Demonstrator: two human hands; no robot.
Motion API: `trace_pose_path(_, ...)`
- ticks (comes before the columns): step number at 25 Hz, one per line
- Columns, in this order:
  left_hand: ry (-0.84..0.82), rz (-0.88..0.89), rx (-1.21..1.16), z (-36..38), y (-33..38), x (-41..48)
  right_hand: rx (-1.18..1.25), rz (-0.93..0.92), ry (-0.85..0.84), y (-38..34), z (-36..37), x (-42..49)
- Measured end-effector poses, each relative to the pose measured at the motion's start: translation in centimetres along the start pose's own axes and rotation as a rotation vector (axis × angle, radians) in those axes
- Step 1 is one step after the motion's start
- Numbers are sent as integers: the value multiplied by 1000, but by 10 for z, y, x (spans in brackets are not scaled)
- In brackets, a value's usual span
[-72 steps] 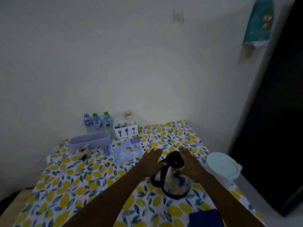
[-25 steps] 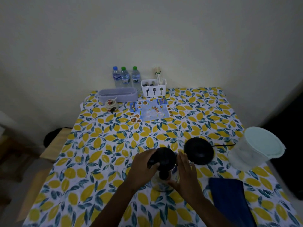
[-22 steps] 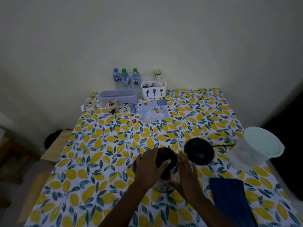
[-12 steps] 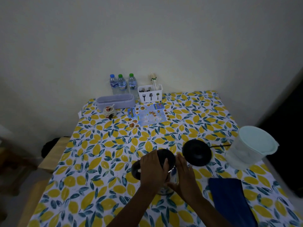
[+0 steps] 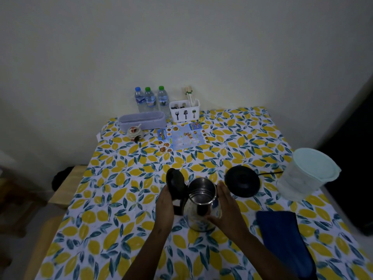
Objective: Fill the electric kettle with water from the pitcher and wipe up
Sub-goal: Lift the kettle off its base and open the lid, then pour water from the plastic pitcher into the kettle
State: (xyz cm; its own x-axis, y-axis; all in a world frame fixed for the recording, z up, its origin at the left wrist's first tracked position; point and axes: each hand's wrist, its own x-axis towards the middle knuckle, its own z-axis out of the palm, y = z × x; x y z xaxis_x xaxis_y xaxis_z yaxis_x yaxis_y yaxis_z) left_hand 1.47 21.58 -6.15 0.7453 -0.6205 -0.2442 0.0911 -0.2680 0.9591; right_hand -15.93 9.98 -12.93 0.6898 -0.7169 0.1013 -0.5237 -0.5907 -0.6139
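Observation:
A steel electric kettle [image 5: 200, 205] stands on the lemon-print tablecloth [image 5: 125, 199], off its black round base [image 5: 242, 183]. Its black lid [image 5: 175, 181] is flipped open to the left and the inside looks empty. My left hand [image 5: 166, 206] rests at the lid and handle side. My right hand [image 5: 227, 209] is pressed flat against the kettle's right wall. A translucent pitcher [image 5: 304, 174] with a pale green lid stands at the right table edge. A dark blue cloth [image 5: 282, 239] lies at the front right.
At the back by the wall stand three water bottles [image 5: 150, 99], a white cutlery caddy [image 5: 184, 110], a lavender tray [image 5: 141, 120], a small jar [image 5: 135, 132] and a printed menu card [image 5: 181, 137]. The base's cord [image 5: 270, 173] runs toward the pitcher. A wooden bench [image 5: 66, 188] sits left.
The kettle was lifted off its base and set down left of it. My left hand has swung the lid open, baring the steel interior. My right hand stays on the body.

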Motion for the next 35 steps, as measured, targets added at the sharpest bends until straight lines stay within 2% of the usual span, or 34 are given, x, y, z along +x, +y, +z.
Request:
trace_pose_path(7, 92, -35, -106, -23, 21, -14, -15, -7, 33, -4, 2, 1)
trace_pose_path(9, 150, 89, -128, -26, 28, -19, -43, 6, 40, -6, 1, 0)
trace_pose_path(12, 205, 389, 259, -27, 33, -14, -85, 2, 69, -8, -3, -14)
trace_pose_path(15, 100, 661, 583, -10, 31, -8, -125, 30, 119, -1, -15, -43)
trace_pose_path(21, -313, 860, 672, 79, 16, -28, -113, 297, 273, 47, -54, -86)
trace_pose_path(25, -597, 925, 758, 153, 17, -32, -99, 426, 389, 90, -95, -93)
trace_pose_path(31, -722, 1019, 818, 271, 43, -35, 37, 516, 620, 163, -163, -98)
trace_pose_path(35, -712, 1081, 848, 339, 58, -32, 169, 542, 747, 209, -214, -74)
